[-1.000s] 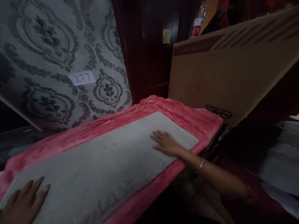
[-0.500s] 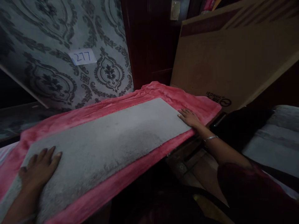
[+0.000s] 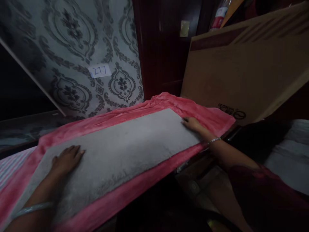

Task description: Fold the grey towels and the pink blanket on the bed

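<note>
A long grey fuzzy mat point(image 3: 123, 148) lies flat on a pink fleece blanket point(image 3: 205, 114) spread over a raised surface. My left hand point(image 3: 67, 158) rests palm down on the mat's near left part, fingers spread, a bangle on the wrist. My right hand point(image 3: 191, 124) lies at the mat's far right end, with its fingers curled at the mat's edge where it meets the pink blanket. I cannot tell whether the fingers pinch the edge. A bracelet sits on that wrist.
A large cardboard box point(image 3: 243, 71) leans at the back right. A patterned grey panel point(image 3: 79, 54) with a paper label reading 277 point(image 3: 99, 71) stands behind the blanket. Dark wooden furniture point(image 3: 161, 48) is between them. Light bedding point(image 3: 289, 151) lies at right.
My left hand slid forward up the mat from its near corner. My right hand moved from the mat's middle right out to its far right edge. The view shifted.
</note>
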The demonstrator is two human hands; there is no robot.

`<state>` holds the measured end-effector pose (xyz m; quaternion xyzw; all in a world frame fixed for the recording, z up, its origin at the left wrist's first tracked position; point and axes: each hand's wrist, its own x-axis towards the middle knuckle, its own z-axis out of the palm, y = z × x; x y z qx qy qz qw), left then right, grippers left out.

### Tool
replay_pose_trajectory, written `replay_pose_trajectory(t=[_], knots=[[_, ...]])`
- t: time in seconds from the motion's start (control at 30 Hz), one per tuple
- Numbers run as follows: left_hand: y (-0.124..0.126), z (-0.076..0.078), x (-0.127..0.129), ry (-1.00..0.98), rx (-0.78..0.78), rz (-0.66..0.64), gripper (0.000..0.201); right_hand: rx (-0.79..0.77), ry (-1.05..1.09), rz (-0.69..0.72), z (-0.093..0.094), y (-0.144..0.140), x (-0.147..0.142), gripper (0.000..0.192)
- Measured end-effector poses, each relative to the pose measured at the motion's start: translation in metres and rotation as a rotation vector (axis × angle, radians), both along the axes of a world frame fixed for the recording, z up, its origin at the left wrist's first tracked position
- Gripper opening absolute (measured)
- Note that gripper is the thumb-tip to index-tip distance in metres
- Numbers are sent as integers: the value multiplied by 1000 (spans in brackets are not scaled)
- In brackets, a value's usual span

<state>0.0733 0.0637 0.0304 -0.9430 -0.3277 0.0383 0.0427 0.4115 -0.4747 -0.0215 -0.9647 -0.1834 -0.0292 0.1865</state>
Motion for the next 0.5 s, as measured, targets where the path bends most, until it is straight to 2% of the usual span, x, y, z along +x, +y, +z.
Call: replay_pose_trajectory(t=[0.17,0.3,0.5], knots=[[-9,1,42,-46,-11,-88,65,68,-22,-69,3,30,23,34],[6,2,64,-117,13,-120,62,105,-27,-107,5,48,49,34],[29,7,84,-182,47,-103,60,167,-20,-128,13,75,89,34]])
